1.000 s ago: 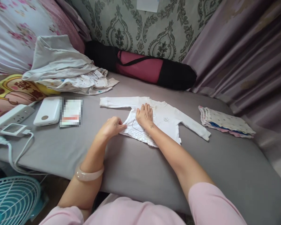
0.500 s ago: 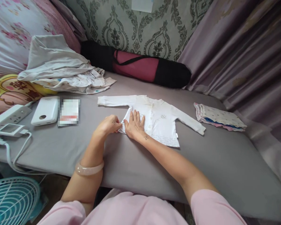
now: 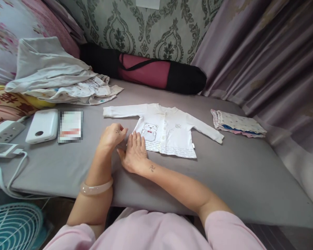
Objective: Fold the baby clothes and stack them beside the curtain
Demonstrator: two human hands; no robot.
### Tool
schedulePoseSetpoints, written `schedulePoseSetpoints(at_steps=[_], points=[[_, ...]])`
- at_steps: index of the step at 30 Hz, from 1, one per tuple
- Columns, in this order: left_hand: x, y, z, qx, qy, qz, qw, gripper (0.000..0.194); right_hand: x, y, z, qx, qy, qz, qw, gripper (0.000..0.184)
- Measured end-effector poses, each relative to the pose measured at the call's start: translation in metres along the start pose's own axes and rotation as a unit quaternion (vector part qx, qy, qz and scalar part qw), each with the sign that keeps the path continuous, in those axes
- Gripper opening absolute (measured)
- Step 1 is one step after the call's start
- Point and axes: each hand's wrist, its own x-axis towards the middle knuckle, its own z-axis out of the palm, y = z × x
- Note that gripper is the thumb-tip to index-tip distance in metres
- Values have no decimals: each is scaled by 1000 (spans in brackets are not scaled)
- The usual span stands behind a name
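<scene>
The right hand (image 3: 134, 151), fingers extended flat, covers a corner of the bear-print baby cardigan (image 3: 170, 130); the left hand's (image 3: 112, 136) fingers curl nearby, grip unclear. The cardigan lies spread on gray sheet (image 3: 211, 180), between its front edge and a tubular bag (image 3: 144, 71), contents hidden.

i wear a pale pink short-sleeved top (image 3: 148, 229) and a milky, glossy bangle (image 3: 96, 188); dark markings (image 3: 152, 168) sit on my right wrist (image 3: 146, 167).

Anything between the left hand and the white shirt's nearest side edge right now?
Nothing visible stands between the left hand and the upper part of that edge of the white shirt; only grey sheet shows there. Lower down, the right hand, laid flat, covers the shirt's bottom corner.
</scene>
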Motion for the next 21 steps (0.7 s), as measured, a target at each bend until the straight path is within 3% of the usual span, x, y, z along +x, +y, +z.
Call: schedulePoseSetpoints(at_steps=[4, 8, 10, 13, 14, 15, 18, 21], points=[[0, -1, 2, 2, 8, 7, 1000, 36, -24, -14, 0, 1, -39, -52, 998, 79], [2, -2, 6, -5, 21, 17, 1000, 37, -46, -12, -11, 18, -58, -156, 986, 62], [4, -3, 9, -12, 31, 37, 999, 38, -47, 0, -27, 30, -102, -238, 965, 51], [9, -4, 15, -26, 56, 60, 996, 39, -37, 31, -69, 75, -278, -344, 894, 37], [10, -4, 17, -32, 65, 63, 995, 39, -32, 44, -86, 107, -326, -340, 876, 35], [12, -3, 19, -38, 72, 66, 995, 39, -27, 60, -103, 146, -333, -315, 877, 34], [14, 1, 25, -46, 85, 86, 992, 39, -11, 117, -151, 252, -172, -203, 930, 30], [13, 6, 29, -50, 97, 93, 990, 36, -4, 185, -183, 315, 55, 5, 947, 31]])
